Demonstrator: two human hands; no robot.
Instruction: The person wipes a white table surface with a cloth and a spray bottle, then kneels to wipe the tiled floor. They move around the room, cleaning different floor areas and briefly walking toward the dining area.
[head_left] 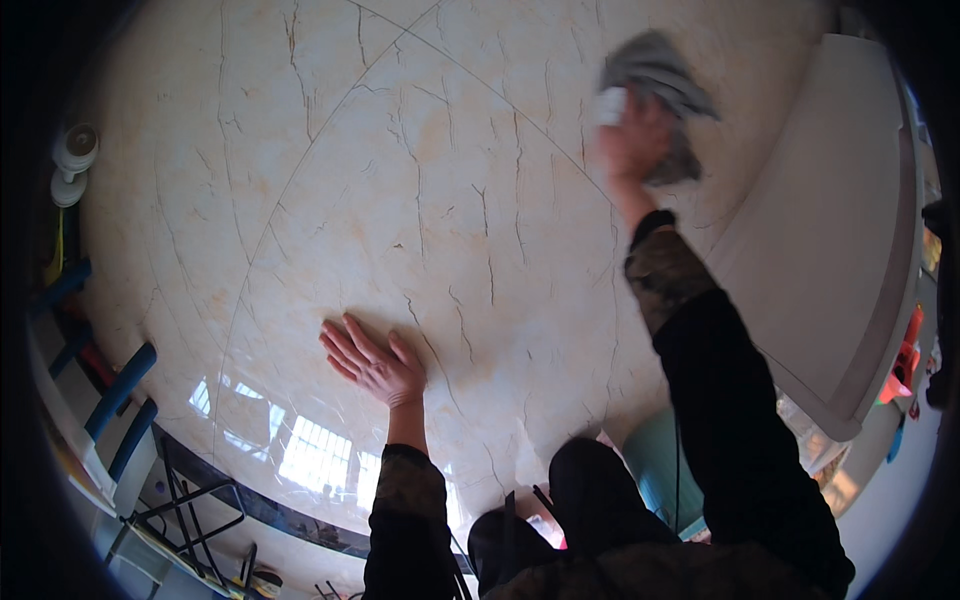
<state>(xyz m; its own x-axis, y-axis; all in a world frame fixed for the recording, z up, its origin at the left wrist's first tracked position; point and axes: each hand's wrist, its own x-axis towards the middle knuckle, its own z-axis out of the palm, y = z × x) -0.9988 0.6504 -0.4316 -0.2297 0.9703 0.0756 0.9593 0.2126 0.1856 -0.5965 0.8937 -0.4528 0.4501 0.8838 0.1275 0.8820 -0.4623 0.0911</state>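
My left hand lies flat on the cream, marble-patterned tiles with its fingers stretched out and nothing in it. Farther off to the right, my right hand presses on a crumpled grey cloth against the same tiles. Motion blurs this hand and the cloth, so the single fingers are hard to make out. A small white patch shows beside the fingers; whether it belongs to the cloth I cannot tell. Both forearms wear dark sleeves with patterned cuffs.
A large pale panel with a rounded edge stands on the right. Near my dark-clothed knees is a teal object. Along the left are a white round-headed device, blue bars and a black metal frame. Window reflections shine on the tiles.
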